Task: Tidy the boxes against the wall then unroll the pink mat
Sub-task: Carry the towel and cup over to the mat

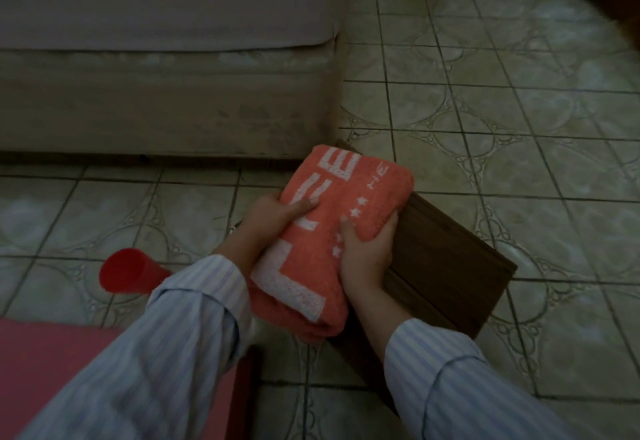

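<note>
Head view: striped cotton sleeves reach forward. Flat pink mat [45, 363] lies at lower left, beside the left sleeve, apart from both hands. The left hand [273, 217] and right hand [367, 256] each grip a side of a folded coral terry towel [325, 231] with white block lettering. It rests on a dark wood-grain box [446, 266]. A red plastic cup [128, 275] lies left. Patterned floor tiles [502, 127] beyond; a pale bed [166, 58] behind.

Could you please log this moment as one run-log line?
left hand: grip on towel | right hand: grip on towel | towel: folded, over wooden board | mat: lower left | cup: floor
</note>
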